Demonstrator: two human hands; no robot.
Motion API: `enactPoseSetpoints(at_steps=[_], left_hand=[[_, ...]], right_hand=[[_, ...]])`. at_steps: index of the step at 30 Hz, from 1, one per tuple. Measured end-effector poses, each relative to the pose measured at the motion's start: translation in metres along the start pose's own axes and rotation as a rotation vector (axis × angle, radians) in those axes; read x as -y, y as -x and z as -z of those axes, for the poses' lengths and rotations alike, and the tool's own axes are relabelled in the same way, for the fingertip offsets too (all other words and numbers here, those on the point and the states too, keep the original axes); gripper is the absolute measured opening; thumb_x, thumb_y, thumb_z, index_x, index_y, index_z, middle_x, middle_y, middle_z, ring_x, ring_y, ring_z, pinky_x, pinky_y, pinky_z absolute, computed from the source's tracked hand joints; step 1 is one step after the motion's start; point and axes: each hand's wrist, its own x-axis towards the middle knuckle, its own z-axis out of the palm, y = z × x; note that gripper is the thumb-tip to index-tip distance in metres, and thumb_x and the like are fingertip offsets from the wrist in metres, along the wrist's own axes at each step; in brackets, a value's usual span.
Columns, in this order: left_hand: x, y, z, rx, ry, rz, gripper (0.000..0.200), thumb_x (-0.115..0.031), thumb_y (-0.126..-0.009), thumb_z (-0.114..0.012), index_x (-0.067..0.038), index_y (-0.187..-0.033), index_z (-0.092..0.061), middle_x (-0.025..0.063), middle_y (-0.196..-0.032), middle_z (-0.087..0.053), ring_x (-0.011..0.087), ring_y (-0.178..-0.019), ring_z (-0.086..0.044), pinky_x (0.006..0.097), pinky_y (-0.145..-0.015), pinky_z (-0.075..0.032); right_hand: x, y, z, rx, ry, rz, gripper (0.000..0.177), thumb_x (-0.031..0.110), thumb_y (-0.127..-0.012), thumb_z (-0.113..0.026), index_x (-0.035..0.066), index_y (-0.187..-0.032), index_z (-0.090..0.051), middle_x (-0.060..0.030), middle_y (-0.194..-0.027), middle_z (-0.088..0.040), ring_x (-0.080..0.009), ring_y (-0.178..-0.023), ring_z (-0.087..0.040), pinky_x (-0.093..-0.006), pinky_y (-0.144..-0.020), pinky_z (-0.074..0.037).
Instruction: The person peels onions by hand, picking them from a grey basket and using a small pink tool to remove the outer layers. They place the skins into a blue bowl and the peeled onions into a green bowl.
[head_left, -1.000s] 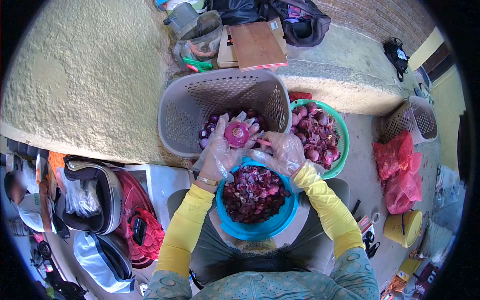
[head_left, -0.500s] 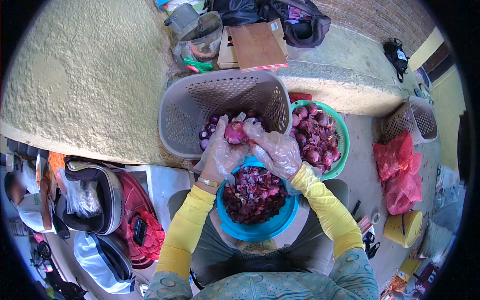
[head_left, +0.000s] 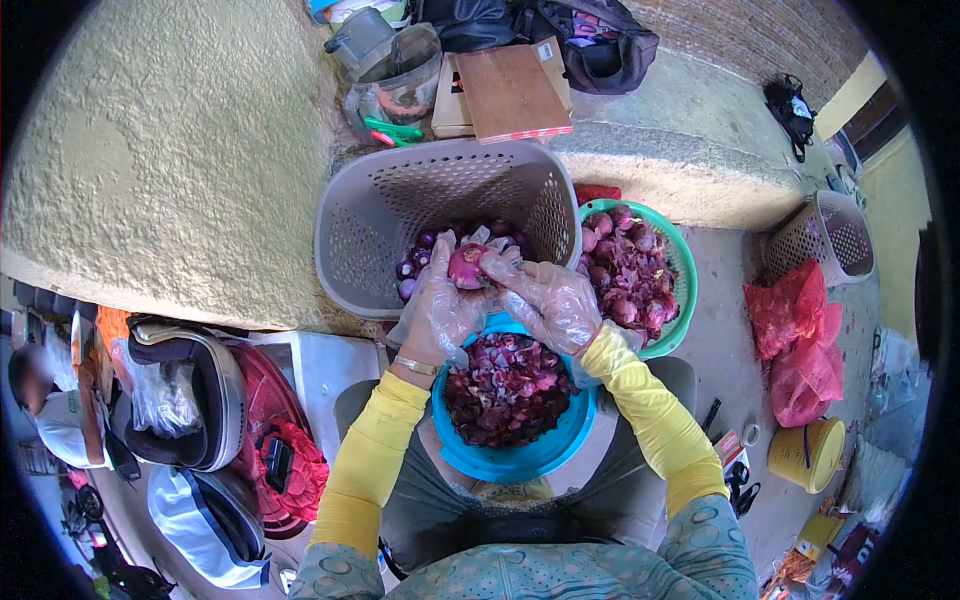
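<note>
Where the grey basket [head_left: 350, 245] extends beyond the left hand [head_left: 438, 312], open space lies leftward inside; nearer the wearer sits the blue basin [head_left: 515, 466], with the green basket [head_left: 687, 278] rightward. Writing on the yellow bucket [head_left: 824, 455], farther right, is illegible. Curled left fingers cup the onion [head_left: 466, 268]; the right hand [head_left: 552, 302] pinches its side.

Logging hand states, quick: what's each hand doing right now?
Left hand: closed around a red onion.
Right hand: fingers on the same onion; whether it grips anything else can't be told.
</note>
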Motion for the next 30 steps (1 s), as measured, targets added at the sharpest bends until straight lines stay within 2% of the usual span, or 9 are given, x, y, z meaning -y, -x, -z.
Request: enactPoseSetpoints(at_steps=[6,8,12,19,21,23,25,27,30], left_hand=[[0.0,-0.002,0.004,0.001,0.022,0.025,0.061,-0.045,-0.108,-0.048,0.005,-0.144,-0.041,0.0248,-0.143,-0.052,0.042,-0.138,-0.047,0.0581,-0.118,-0.037],[0.002,0.002,0.001,0.002,-0.079,-0.027,0.063,-0.047,-0.108,-0.047,0.001,-0.148,-0.037,0.0243,-0.144,-0.051,0.0412,-0.138,-0.048,0.058,-0.116,-0.04],[0.004,-0.002,0.005,-0.03,-0.122,-0.04,0.063,-0.047,-0.107,-0.048,-0.005,-0.152,-0.034,0.0221,-0.145,-0.05,0.039,-0.138,-0.048,0.0562,-0.113,-0.045],[0.004,0.007,-0.013,-0.165,-0.196,-0.138,0.053,-0.041,-0.108,-0.05,-0.011,-0.149,-0.035,0.0177,-0.147,-0.049,0.0332,-0.135,-0.051,0.0523,-0.109,-0.051],[-0.001,0.003,-0.002,-0.134,-0.142,-0.158,0.045,-0.036,-0.109,-0.05,-0.012,-0.144,-0.037,0.018,-0.144,-0.051,0.0326,-0.13,-0.055,0.0537,-0.108,-0.052],[-0.008,-0.006,0.028,0.084,-0.948,-0.358,0.046,-0.032,-0.109,-0.051,-0.008,-0.144,-0.034,0.0189,-0.142,-0.052,0.0327,-0.13,-0.055,0.051,-0.109,-0.051],[-0.015,-0.015,0.039,-0.019,-0.888,-0.388,0.049,-0.037,-0.109,-0.05,-0.003,-0.142,-0.04,0.019,-0.141,-0.053,0.0324,-0.127,-0.057,0.048,-0.108,-0.052],[-0.026,-0.002,0.008,-0.118,-0.192,-0.147,0.055,-0.048,-0.107,-0.05,-0.002,-0.137,-0.051,0.0178,-0.141,-0.054,0.0331,-0.124,-0.059,0.0474,-0.106,-0.053],[-0.028,-0.002,0.008,-0.155,-0.288,-0.159,0.061,-0.055,-0.105,-0.05,0.0,-0.13,-0.059,0.0173,-0.139,-0.055,0.0352,-0.121,-0.06,0.0477,-0.105,-0.053]], right_hand=[[0.004,-0.003,0.003,0.02,-0.068,-0.033,0.055,0.024,-0.096,-0.063,0.028,-0.149,-0.053,-0.0143,-0.112,-0.068,-0.0397,-0.089,-0.068,-0.0498,-0.074,-0.057],[0.005,-0.006,0.009,0.054,-0.011,-0.038,0.05,0.017,-0.097,-0.061,0.023,-0.146,-0.056,-0.0147,-0.094,-0.066,-0.0397,-0.081,-0.066,-0.046,-0.069,-0.054],[0.002,-0.006,0.009,0.095,-0.036,-0.141,0.048,0.014,-0.097,-0.061,0.017,-0.144,-0.057,-0.0156,-0.094,-0.068,-0.0408,-0.083,-0.066,-0.0462,-0.071,-0.055],[-0.008,-0.005,0.007,-0.134,-0.417,-0.195,0.036,0.012,-0.103,-0.056,0.006,-0.138,-0.061,-0.0231,-0.122,-0.07,-0.0373,-0.111,-0.07,-0.0408,-0.094,-0.056],[-0.009,-0.004,0.013,-0.007,-0.494,-0.11,0.036,0.012,-0.103,-0.055,0.005,-0.138,-0.06,-0.0222,-0.122,-0.07,-0.0356,-0.112,-0.07,-0.04,-0.096,-0.055],[-0.004,-0.001,0.019,0.026,-0.511,-0.062,0.036,0.018,-0.105,-0.053,0.006,-0.139,-0.06,-0.0233,-0.122,-0.069,-0.036,-0.11,-0.07,-0.0403,-0.096,-0.054],[-0.001,0.008,0.026,0.397,-0.508,-0.186,0.038,0.025,-0.107,-0.051,0.009,-0.14,-0.059,-0.0245,-0.114,-0.071,-0.0375,-0.102,-0.072,-0.0417,-0.091,-0.056],[0.001,0.015,0.017,0.307,-0.53,-0.071,0.04,0.033,-0.107,-0.049,0.012,-0.138,-0.061,-0.0244,-0.101,-0.072,-0.04,-0.091,-0.072,-0.0459,-0.083,-0.056],[0.007,0.014,0.025,0.841,-0.31,-0.286,0.042,0.042,-0.105,-0.052,0.009,-0.126,-0.066,-0.024,-0.088,-0.07,-0.0437,-0.083,-0.069,-0.0521,-0.077,-0.055]])
